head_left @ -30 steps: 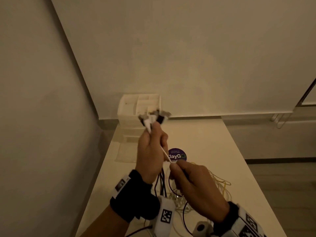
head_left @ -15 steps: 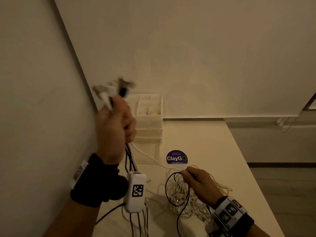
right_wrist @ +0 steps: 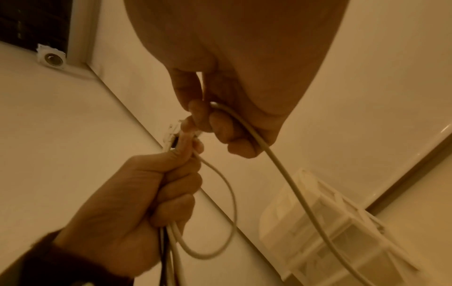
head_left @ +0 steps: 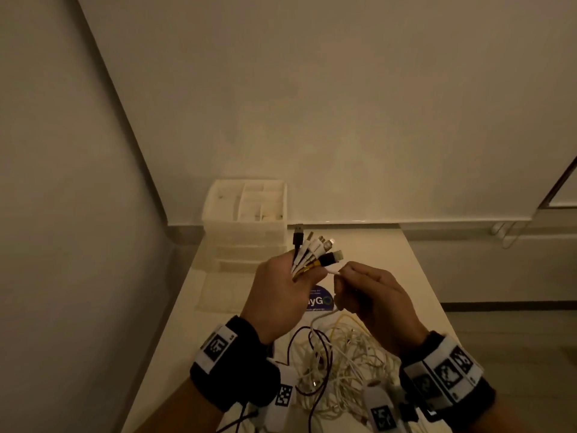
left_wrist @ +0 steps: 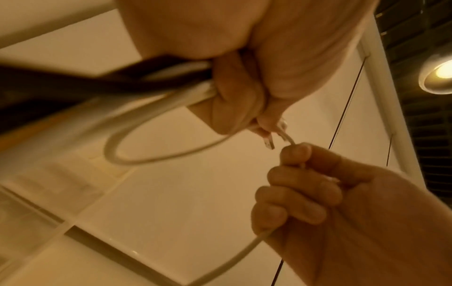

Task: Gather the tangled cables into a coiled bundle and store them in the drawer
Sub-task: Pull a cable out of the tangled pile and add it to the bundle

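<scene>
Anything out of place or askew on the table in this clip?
Only the cable tangle, lying loose on the table below both hands. The left hand grips a fan of plug ends; the right hand pinches one white cable. Nothing looks damaged.

From my remote station I see smooth, rubbery-looking white cable [right_wrist: 274,154] with a soft sheen, pinched in the right hand [head_left: 374,301]. The connector plugs [head_left: 315,248] fanned from the left hand [head_left: 278,295] show glinting metal tips on white and glossy black plastic housings. The cable tangle [head_left: 340,364] mixes matt white, yellow and dark jackets. The drawer organizer [head_left: 246,220] looks like translucent, frosted plastic. The tabletop [head_left: 390,254] reads as a smooth, pale, low-sheen laminate. Black cloth wristbands [head_left: 237,367] carry smooth printed marker tags. The sticker [head_left: 321,300] looks glossy.
</scene>
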